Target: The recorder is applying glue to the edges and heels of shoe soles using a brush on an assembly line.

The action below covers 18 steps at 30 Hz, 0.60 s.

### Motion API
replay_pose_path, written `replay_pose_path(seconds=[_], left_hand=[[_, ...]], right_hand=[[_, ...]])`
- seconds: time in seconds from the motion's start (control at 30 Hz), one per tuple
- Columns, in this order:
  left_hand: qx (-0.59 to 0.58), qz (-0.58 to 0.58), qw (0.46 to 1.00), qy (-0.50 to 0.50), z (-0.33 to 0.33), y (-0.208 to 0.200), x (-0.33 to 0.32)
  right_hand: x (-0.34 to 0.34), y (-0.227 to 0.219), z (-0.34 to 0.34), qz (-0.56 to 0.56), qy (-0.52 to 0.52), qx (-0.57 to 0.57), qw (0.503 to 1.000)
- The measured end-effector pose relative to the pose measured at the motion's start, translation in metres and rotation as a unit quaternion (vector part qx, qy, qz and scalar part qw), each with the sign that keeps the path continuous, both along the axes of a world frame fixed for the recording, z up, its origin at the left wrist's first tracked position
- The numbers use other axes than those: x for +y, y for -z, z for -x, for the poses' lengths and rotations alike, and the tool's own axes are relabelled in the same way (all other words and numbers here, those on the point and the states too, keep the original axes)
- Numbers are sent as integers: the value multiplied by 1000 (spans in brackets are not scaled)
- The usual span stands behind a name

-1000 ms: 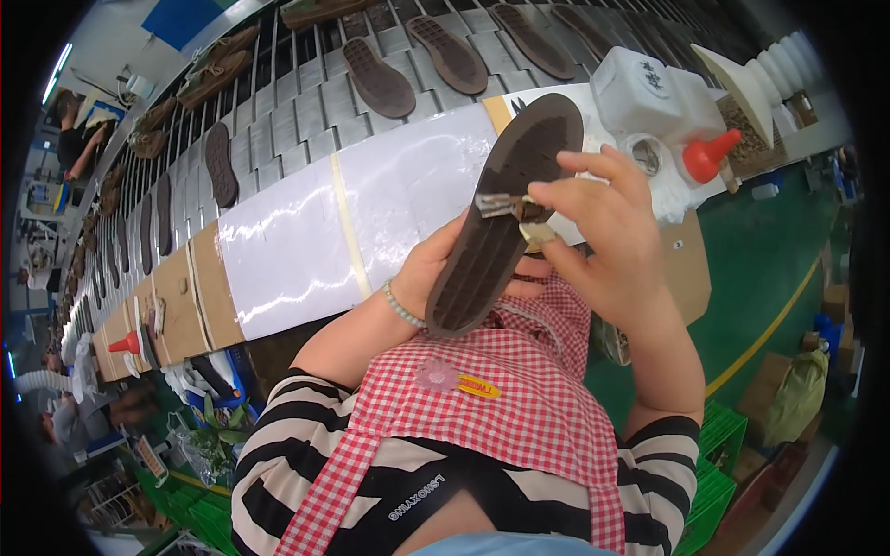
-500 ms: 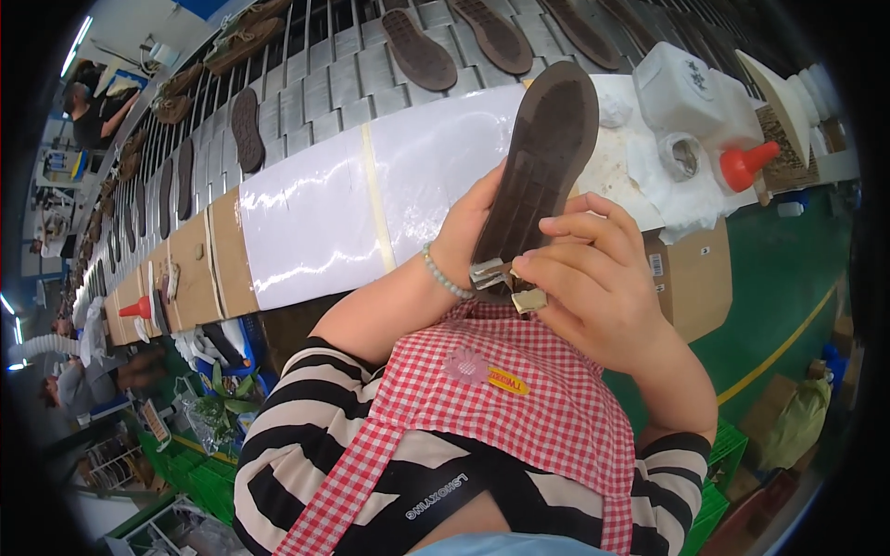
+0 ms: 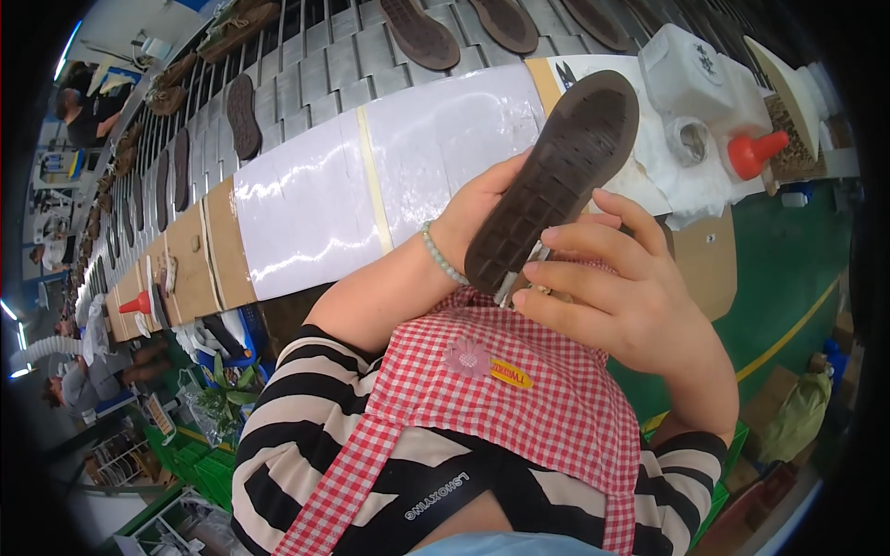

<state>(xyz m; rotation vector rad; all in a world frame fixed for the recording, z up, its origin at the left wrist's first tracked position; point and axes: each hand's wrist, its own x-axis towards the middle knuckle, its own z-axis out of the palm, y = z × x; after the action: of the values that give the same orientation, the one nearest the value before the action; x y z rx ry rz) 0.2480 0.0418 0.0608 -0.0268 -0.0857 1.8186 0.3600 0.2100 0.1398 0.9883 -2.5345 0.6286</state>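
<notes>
A dark brown shoe sole [image 3: 567,153] is tilted in front of my chest, its ridged face toward me. My left hand [image 3: 477,215] is closed around its left edge, fingers hidden behind it. At the lower end of the sole shows a whitish strip [image 3: 505,287]. My right hand [image 3: 607,283] is bent over that end, thumb and fingertips close to the strip. Between them a small cream-coloured piece [image 3: 545,290] just shows; the fingers cover most of it.
More soles [image 3: 422,35] lie on a slatted metal conveyor [image 3: 320,88] beyond the plastic-covered board [image 3: 306,218]. To the right stand a white jug [image 3: 684,74], a red-capped bottle [image 3: 756,154] and a small open jar [image 3: 688,141]. Black-tipped scissors or pliers [image 3: 565,72] show behind the sole.
The sole has shifted to the right and turned, its ridges facing me more. My right hand has closed in on its lower end; the cream piece, plain before, is now mostly covered.
</notes>
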Motion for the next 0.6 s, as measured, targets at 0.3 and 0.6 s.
replay_pose_path(seconds=[0.3, 0.6], left_hand=[[62, 72, 990, -104, 2, -8, 4], [60, 116, 981, -142, 8, -16, 6]], right_hand=[[13, -17, -17, -29, 150, 41, 987], [-4, 28, -23, 218, 194, -111, 950]])
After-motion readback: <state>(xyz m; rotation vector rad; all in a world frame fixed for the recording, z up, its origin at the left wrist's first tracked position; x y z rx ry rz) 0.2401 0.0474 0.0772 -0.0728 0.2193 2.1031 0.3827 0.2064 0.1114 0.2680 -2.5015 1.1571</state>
